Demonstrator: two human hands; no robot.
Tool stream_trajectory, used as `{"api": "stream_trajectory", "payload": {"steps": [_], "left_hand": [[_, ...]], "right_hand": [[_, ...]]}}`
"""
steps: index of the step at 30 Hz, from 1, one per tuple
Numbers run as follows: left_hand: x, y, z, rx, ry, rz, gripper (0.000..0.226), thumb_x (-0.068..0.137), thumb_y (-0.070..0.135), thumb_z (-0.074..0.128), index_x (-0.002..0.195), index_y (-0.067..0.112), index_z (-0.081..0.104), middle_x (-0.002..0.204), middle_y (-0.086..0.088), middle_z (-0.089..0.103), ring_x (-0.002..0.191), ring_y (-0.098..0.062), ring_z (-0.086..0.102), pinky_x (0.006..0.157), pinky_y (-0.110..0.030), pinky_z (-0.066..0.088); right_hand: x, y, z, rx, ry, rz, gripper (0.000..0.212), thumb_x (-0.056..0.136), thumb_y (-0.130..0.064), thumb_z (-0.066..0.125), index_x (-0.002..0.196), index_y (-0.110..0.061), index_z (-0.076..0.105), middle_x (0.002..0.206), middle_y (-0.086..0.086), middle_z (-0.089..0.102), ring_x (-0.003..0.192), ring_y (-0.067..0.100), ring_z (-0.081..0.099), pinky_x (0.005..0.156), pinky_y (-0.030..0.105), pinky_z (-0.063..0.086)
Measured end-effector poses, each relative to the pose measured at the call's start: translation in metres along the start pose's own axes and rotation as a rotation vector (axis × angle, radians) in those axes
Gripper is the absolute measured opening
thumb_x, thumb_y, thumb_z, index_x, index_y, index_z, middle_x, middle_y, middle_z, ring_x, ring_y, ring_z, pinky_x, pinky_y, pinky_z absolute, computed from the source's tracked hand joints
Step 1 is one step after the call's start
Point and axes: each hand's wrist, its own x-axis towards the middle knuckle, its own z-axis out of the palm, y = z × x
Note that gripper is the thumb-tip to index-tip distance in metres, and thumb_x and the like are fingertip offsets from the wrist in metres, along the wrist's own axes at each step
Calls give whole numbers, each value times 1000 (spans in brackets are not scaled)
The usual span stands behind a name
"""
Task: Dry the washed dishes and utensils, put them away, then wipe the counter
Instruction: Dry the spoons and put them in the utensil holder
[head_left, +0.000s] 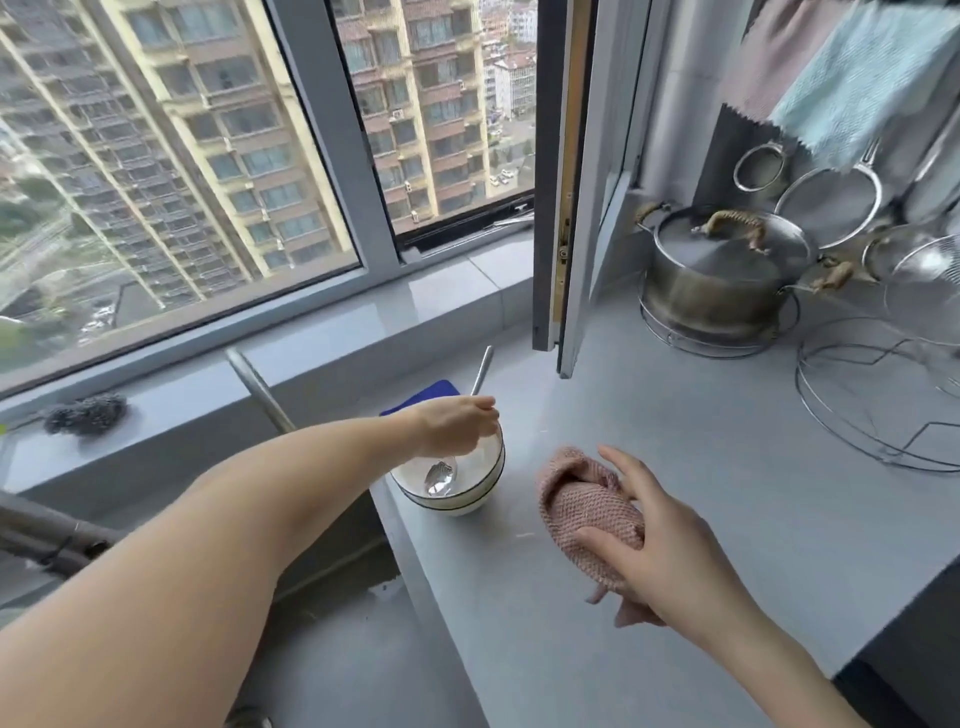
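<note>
A stack of white bowls (467, 496) with dark rim lines stands on the grey counter (675, 457) near its left edge. A metal spoon (440, 477) lies with its bowl inside the top bowl and its handle pointing up toward the window. My left hand (457, 426) reaches over the bowls and pinches the spoon's handle. To the right, my right hand (660, 545) holds a bunched pink knitted cloth (582, 504) just above the counter.
A blue cloth (426, 397) lies behind the bowls. A lidded steel pot (722, 270) on a wire stand, strainers (831, 202) and wire racks (872, 400) fill the back right. An open window sash (566, 208) juts over the counter. A scrubber (85, 413) sits on the sill; a faucet (254, 387) rises at left.
</note>
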Motion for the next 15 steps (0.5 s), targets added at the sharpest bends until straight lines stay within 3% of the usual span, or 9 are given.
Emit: {"api": "stream_trajectory", "payload": {"steps": [3, 7, 10, 12, 15], "left_hand": [[-5, 0, 8, 5, 18, 14, 11, 74, 20, 70, 67, 28, 72, 84, 16, 61, 98, -11, 57, 100, -23, 36], [-20, -5, 5, -121, 10, -28, 16, 68, 16, 72, 57, 26, 70, 67, 14, 61, 77, -14, 57, 92, -22, 43], [-35, -7, -1, -332, -58, -88, 23, 86, 2, 50, 85, 14, 69, 88, 1, 66, 88, -23, 57, 85, -30, 44], [-47, -11, -8, -547, -59, -232, 26, 91, 0, 40, 99, 8, 64, 96, -7, 64, 94, -29, 56, 77, -36, 48], [-71, -23, -31, -992, 7, -499, 24, 98, 16, 41, 104, 11, 64, 100, -8, 64, 96, -28, 57, 75, -34, 47]], "right_hand": [[5, 6, 0, 25, -1, 2, 68, 85, -19, 69, 135, -50, 34, 104, -37, 41, 53, 14, 68, 45, 41, 57], [9, 11, 5, 57, 9, -18, 64, 85, -20, 69, 128, -53, 36, 105, -33, 45, 53, 15, 69, 45, 41, 57], [14, 10, 12, 87, 75, -74, 49, 87, -28, 66, 120, -53, 41, 109, -21, 57, 58, 17, 70, 53, 39, 58], [21, 9, 18, 129, 172, -124, 37, 91, -33, 61, 122, -46, 46, 108, -21, 59, 74, 21, 72, 65, 40, 58], [37, -3, 28, 148, 332, -213, 38, 95, -33, 53, 132, -31, 47, 117, -19, 56, 113, 17, 59, 88, 29, 46]]}}
